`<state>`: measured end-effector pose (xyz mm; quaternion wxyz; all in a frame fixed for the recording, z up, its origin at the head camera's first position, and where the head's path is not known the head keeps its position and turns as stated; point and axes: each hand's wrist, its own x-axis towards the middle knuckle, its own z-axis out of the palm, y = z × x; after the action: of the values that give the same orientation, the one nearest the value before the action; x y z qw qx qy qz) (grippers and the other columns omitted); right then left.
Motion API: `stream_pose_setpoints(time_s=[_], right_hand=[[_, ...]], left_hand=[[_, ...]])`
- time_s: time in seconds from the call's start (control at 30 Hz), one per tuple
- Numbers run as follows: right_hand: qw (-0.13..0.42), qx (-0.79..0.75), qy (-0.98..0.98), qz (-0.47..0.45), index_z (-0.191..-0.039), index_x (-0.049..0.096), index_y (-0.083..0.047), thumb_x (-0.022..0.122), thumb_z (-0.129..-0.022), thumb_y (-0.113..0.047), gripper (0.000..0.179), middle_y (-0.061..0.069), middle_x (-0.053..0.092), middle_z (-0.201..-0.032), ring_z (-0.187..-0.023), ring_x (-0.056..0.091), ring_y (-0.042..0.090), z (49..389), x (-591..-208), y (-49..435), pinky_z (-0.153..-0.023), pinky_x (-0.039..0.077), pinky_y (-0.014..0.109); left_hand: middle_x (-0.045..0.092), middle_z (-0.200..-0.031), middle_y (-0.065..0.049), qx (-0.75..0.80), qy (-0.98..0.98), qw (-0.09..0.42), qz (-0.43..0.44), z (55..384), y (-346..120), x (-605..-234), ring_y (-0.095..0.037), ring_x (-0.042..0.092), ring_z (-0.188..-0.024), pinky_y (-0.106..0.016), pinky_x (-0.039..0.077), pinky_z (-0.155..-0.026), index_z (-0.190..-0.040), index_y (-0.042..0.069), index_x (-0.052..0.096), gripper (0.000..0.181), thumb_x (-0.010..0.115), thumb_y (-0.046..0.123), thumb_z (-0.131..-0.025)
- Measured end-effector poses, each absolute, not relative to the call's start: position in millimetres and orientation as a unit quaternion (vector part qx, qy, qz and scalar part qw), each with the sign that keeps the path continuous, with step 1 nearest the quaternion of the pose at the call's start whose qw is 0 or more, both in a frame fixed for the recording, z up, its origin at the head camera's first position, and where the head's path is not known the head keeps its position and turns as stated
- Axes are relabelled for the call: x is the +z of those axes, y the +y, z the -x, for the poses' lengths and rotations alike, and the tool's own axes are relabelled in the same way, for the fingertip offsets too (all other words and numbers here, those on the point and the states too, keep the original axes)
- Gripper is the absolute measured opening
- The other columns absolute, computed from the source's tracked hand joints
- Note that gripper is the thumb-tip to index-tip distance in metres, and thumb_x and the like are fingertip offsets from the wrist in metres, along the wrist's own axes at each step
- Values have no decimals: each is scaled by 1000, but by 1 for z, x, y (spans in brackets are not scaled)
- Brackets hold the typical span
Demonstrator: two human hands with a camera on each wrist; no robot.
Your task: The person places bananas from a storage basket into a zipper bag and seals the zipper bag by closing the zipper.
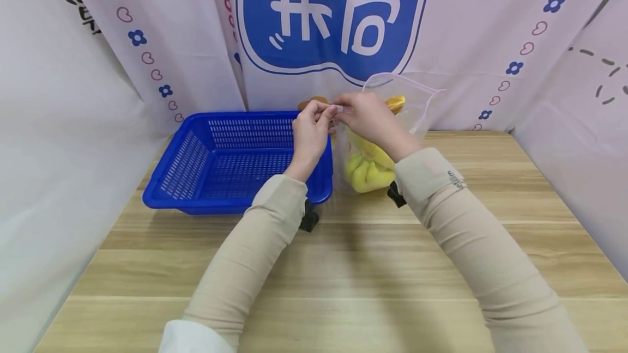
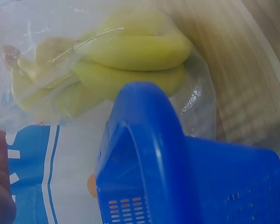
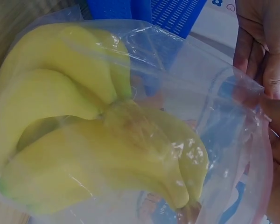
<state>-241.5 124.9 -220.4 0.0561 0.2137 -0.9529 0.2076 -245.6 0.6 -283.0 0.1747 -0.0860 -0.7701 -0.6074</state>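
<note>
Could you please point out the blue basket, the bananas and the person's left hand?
Blue basket (image 1: 240, 172): head view, on the floor inside it.
Bananas (image 3: 86, 158): right wrist view, on the body of one banana.
Left hand (image 1: 311, 132): head view, on the back of the hand.

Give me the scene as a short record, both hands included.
Clear plastic bag: pinkish rim
Bananas: yellow, inside the bag
Left hand: fingers pinch the bag's upper corner
Right hand: fingers pinch the same corner, close beside the left hand's
Blue perforated basket: on the wood-grain table, left of the bag
</note>
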Motion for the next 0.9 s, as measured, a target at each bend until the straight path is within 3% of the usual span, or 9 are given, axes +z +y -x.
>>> stream_pose_setpoints(time_s=[0.2, 0.4, 0.53, 0.9], right_hand=[[82, 199, -956, -199, -109, 70, -4, 55, -97, -19, 24, 14, 71, -108, -99, 66, 29, 241, -221, 124, -89, 52, 39], [102, 169, -964, -179, -109, 73, -8, 59, -95, -27, 27, 12, 74, -101, -90, 67, 29, 239, -220, 127, -78, 53, 39], [115, 157, -964, -180, -107, 74, -11, 60, -94, -28, 26, 11, 75, -97, -85, 67, 29, 237, -221, 129, -71, 53, 39], [121, 121, -968, -184, -106, 73, -7, 61, -92, -21, 23, 12, 74, -101, -85, 68, 31, 237, -225, 146, -74, 52, 42]], left_hand=[[73, -97, -19, -596, -777, 182, 86, 243, 1, -282, -28, 72, -84, -26, 59, -66, -100, -3, 62, 28, 54, 23, -95], [72, -99, -21, -607, -770, 171, 91, 241, 2, -280, -30, 71, -86, -34, 60, -70, -100, -5, 60, 27, 54, 21, -96], [72, -99, -21, -604, -774, 167, 89, 240, 1, -279, -30, 71, -87, -31, 59, -69, -101, -4, 60, 28, 53, 22, -96], [71, -101, -22, -608, -773, 174, 50, 246, -9, -282, -32, 71, -86, -27, 59, -68, -102, -6, 61, 27, 54, 20, -96]])
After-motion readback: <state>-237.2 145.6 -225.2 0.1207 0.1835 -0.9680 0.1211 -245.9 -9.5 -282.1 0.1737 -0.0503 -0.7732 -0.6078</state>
